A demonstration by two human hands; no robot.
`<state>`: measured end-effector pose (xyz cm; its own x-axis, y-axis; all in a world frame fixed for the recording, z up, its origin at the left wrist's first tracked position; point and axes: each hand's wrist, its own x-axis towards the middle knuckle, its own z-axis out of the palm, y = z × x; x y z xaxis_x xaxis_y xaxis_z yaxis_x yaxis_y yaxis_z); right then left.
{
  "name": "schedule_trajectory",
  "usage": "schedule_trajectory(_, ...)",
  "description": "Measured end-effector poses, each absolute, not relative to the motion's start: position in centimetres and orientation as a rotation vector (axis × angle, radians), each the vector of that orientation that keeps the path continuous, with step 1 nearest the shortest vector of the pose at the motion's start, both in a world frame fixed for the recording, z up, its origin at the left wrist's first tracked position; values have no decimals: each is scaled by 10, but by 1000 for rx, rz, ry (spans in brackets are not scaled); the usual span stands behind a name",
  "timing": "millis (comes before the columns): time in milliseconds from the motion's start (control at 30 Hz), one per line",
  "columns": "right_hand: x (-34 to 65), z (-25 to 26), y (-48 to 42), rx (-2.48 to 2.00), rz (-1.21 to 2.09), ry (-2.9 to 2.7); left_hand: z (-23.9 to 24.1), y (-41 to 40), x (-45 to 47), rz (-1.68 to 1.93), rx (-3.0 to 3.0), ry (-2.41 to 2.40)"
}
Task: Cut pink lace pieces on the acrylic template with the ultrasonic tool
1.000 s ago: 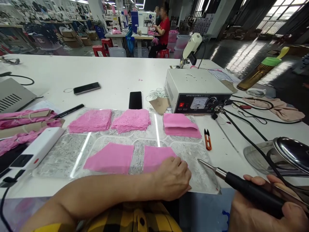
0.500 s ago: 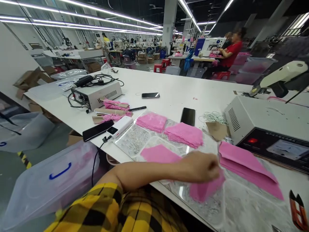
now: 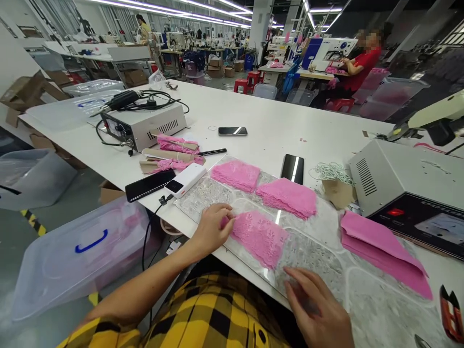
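My left hand (image 3: 213, 227) is at the left corner of a pink lace piece (image 3: 259, 237), thumb and forefinger closed on its edge. The piece lies on a grey marbled board (image 3: 311, 251) at the table's front edge; whether it is one layer or several is hard to tell. My right hand (image 3: 319, 304) is lower right of it, fingers apart and holding nothing. Behind are two stacks of pink lace pieces, a left stack (image 3: 235, 175) and a right stack (image 3: 288, 197). Folded plain pink fabric (image 3: 384, 251) lies farther right.
A grey machine with a meter (image 3: 409, 179) stands at right, near red-handled cutters (image 3: 450, 314). Phones (image 3: 293, 169), a white power bank (image 3: 185, 180), tied pink bundles (image 3: 177, 152) and a control box (image 3: 145, 123) occupy the table (image 3: 203, 106). A lidded plastic bin (image 3: 79, 256) stands at left.
My left hand has moved back left from the board's middle to the lace piece. The pink piece under that hand earlier no longer shows there. My right hand has come into view.
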<state>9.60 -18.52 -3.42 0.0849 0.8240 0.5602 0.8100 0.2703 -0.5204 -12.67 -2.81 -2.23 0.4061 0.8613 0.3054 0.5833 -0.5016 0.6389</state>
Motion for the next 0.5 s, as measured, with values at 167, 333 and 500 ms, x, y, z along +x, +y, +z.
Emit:
schedule_trajectory(167, 83, -31, -157, -1466, -97, -1913, -29, -30, -132, 860, 2285, 1275)
schedule_trajectory(333, 90, -40, -156, -1392, -250, -2111, -31, -29, -142, 835, 2347, 1252)
schedule_trajectory(500, 105, -52, -154, -1330, -237, -2213, -30, -19, -165, 778, 2506, 966)
